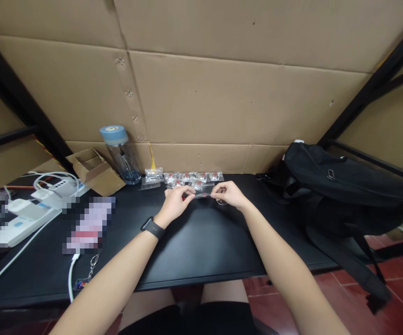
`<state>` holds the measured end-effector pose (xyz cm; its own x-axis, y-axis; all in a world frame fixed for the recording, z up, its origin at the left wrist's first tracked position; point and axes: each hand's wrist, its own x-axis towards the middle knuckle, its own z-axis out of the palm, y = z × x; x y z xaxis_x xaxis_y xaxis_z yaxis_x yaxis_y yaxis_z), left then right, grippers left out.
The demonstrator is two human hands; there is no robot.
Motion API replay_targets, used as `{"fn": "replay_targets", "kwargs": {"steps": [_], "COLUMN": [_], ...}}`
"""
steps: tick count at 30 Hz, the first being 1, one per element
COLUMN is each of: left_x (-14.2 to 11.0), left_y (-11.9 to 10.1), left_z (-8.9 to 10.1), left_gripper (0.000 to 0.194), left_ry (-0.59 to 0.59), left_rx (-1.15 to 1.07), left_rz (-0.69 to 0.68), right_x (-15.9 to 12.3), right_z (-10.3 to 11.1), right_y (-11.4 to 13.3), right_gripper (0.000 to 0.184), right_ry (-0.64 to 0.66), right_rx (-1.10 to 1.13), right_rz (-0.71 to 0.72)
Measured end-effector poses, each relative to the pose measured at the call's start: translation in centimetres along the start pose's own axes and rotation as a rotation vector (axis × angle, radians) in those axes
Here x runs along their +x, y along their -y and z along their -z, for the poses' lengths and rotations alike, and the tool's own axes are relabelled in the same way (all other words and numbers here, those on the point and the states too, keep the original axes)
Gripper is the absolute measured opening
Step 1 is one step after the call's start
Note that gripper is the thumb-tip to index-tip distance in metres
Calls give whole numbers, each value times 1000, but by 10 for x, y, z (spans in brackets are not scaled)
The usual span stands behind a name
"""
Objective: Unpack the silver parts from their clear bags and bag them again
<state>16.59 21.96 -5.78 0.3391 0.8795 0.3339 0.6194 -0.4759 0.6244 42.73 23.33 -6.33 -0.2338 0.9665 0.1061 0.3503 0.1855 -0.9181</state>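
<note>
A small clear plastic bag [204, 190] with something red at its lower edge is stretched between my two hands above the black desk. My left hand [176, 203], with a black watch on the wrist, pinches the bag's left side between thumb and fingers. At the opposite side, my right hand [229, 194] grips it with thumb and index finger. A small round clear thing [221, 202] shows just under the right fingers; its kind is unclear. Right behind the hands lie several clear packets [189, 177] with red and silvery contents. Flat clear bags [150, 184] are stacked left of them.
A blue-lidded bottle [121, 156] and an open cardboard box [96, 172] stand back left. Nearer are a power strip [30, 218] with cables and a blurred phone [91, 223] with a keychain. A black backpack [344, 186] occupies the right. Cardboard [201, 102] walls the back.
</note>
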Motion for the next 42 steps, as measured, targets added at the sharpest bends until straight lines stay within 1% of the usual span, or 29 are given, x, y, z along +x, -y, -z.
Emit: {"fn": "replay_targets", "kwargs": {"steps": [1,3,5,7,9,10,12,15,18,22,24,26,30,33,35,38,42], "left_x": [0,-1,-2,-3,-3,-3,-3,-5,-8,-11,-12,-12,-13,-12,-11,-8,-7], "left_y": [-1,-2,-2,-2,-1,-1,0,2,3,3,2,0,-2,-2,-3,-5,-9], "left_z": [0,1,0,-1,-3,-4,-7,-12,-15,-16,-15,-14,-14,-14,-14,-12,-9], "left_gripper": [16,28,35,34,28,26,25,33,40,43,40,35,31,18,13,16,18], "left_ry": [-19,-57,-83,-79,-48,-29,4,39,93,115,112,117,125,93,72,39,0], "left_rx": [-39,-101,-126,-115,-64,-27,64,197,281,331,345,351,332,295,268,226,154], "left_rz": [28,79,95,78,54,45,25,-16,-67,-115,-143,-171,-186,-147,-121,-98,-44], "right_x": [0,-1,-1,-1,-1,-1,-2,-4,-6,-10,-11,-12,-12,-13,-14,-14,-13], "right_z": [-2,-7,-10,-12,-12,-12,-10,-10,-11,-14,-17,-19,-23,-22,-21,-19,-17], "right_y": [1,4,5,4,3,2,2,5,9,11,11,10,13,20,25,29,28], "right_gripper": [34,35,35,40,48,50,48,40,48,49,51,48,35,31,30,29,28], "right_ry": [-7,-13,-24,-28,-16,-2,31,79,110,90,63,55,125,146,134,114,43], "right_rx": [44,102,129,125,79,32,-97,-333,-518,-707,-818,-881,-827,-767,-739,-668,-458], "right_rz": [-23,-40,0,69,132,157,197,240,258,229,204,196,228,222,208,194,193]}}
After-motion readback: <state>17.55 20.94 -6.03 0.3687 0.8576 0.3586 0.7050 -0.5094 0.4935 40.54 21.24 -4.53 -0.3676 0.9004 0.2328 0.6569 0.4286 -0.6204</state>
